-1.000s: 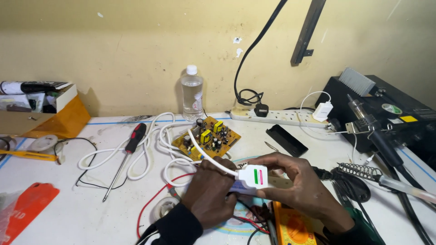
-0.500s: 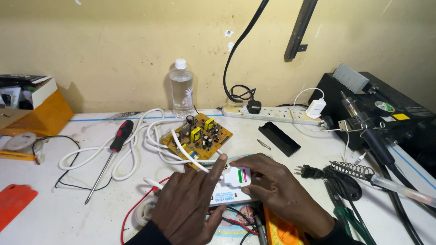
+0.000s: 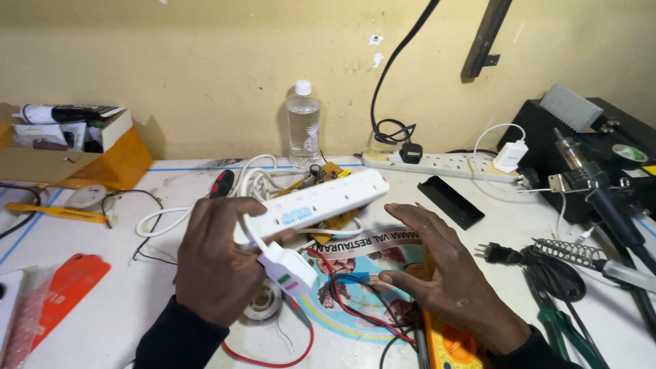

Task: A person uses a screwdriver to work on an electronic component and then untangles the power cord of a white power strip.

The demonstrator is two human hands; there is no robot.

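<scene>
My left hand [image 3: 215, 256] grips one end of a white power strip [image 3: 321, 200] and holds it lifted above the table, tilted up to the right. A white plug with a red and green mark [image 3: 288, 268] hangs from the strip just below my fingers. My right hand [image 3: 444, 270] hovers open, palm down, over red and black wires [image 3: 342, 290] and a yellow multimeter [image 3: 447, 345]. A yellow circuit board [image 3: 328, 174] lies partly hidden behind the strip.
A clear plastic bottle [image 3: 303, 124] stands at the wall. A second power strip [image 3: 444, 162] lies at the back right with a charger [image 3: 511, 156]. A soldering iron stand [image 3: 567, 251], pliers [image 3: 550, 314], a red-handled screwdriver [image 3: 221, 183] and an orange box [image 3: 102, 154] surround the work area.
My left hand has picked up the white power strip and raised it off the table. My right hand let go and now hovers open over the wires.
</scene>
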